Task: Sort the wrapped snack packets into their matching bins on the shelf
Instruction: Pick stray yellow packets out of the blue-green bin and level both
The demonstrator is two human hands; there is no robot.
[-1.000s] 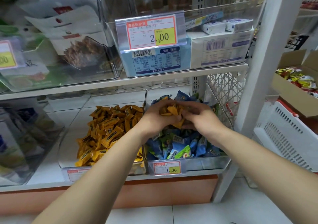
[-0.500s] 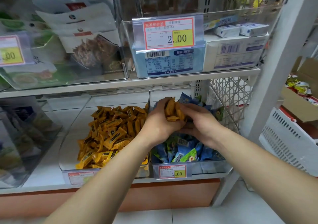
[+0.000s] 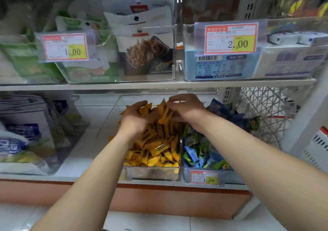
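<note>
Both hands hover over the clear bin (image 3: 152, 174) of yellow snack packets (image 3: 156, 147) on the lower shelf. My left hand (image 3: 136, 117) and my right hand (image 3: 186, 109) cup a bunch of yellow packets (image 3: 163, 110) between them, with the fingers curled around the bunch. To the right stands a second clear bin (image 3: 232, 177) filled with blue and green packets (image 3: 202, 152). My right forearm crosses above that bin.
A white lattice basket (image 3: 266, 110) stands right of the blue bin. The upper shelf (image 3: 159, 85) holds clear bins with snack bags (image 3: 142, 40) and blue boxes (image 3: 221, 67). Larger bags (image 3: 23, 127) sit at the lower left. A white post (image 3: 308, 115) stands at right.
Both hands have carried the bunch of yellow packets leftward, from above the blue packet bin to above the yellow packet bin. The camera view has also shifted left.
</note>
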